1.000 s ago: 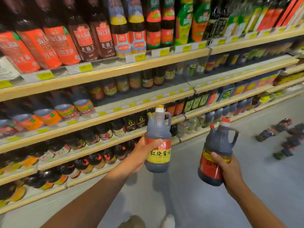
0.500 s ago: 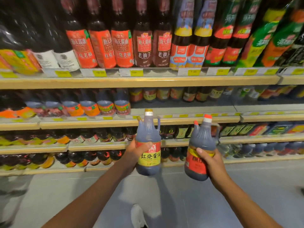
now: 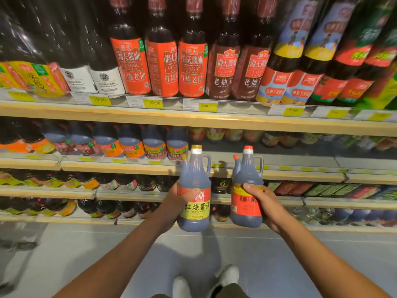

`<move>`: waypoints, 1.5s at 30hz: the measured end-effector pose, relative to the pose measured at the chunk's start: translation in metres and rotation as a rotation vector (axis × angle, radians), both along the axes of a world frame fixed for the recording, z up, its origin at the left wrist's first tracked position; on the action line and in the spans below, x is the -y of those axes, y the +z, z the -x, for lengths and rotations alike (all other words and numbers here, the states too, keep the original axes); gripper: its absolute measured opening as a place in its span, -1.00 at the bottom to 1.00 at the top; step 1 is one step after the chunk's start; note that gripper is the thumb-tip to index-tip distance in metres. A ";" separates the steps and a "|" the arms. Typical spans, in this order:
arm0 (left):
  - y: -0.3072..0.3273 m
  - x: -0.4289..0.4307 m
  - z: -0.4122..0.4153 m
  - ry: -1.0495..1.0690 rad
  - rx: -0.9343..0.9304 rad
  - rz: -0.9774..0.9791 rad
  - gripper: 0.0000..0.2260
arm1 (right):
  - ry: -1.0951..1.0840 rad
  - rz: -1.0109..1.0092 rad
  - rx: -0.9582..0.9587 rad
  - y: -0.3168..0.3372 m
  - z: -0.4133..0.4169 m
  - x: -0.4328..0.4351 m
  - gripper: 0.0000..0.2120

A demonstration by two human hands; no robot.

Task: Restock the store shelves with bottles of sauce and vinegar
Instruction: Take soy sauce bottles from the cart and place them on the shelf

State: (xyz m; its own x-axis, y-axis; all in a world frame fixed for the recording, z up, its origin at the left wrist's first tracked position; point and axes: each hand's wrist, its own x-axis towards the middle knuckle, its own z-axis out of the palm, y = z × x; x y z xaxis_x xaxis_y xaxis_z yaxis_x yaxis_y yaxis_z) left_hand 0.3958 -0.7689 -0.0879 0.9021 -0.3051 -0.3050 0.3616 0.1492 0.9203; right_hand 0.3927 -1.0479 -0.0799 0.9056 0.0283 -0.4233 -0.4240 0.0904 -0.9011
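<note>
Head view — each hand (image 3: pixel 176 203) (image 3: pixel 265 203) grips one upright sauce jug (image 3: pixel 194 190) (image 3: pixel 247 190).

Grey floor (image 3: pixel 64 254) (white shoes (image 3: pixel 227 274))

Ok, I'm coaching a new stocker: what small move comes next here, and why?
Probably lift the yellow-label jug in the left hand onto the second shelf. That shelf shows a bare stretch right of the similar jugs, and both hands already hold jugs upright.
</note>
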 end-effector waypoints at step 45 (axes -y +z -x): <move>-0.035 -0.022 -0.024 0.211 -0.180 -0.123 -0.26 | 0.197 0.529 0.059 -0.051 -0.209 -0.018 -0.70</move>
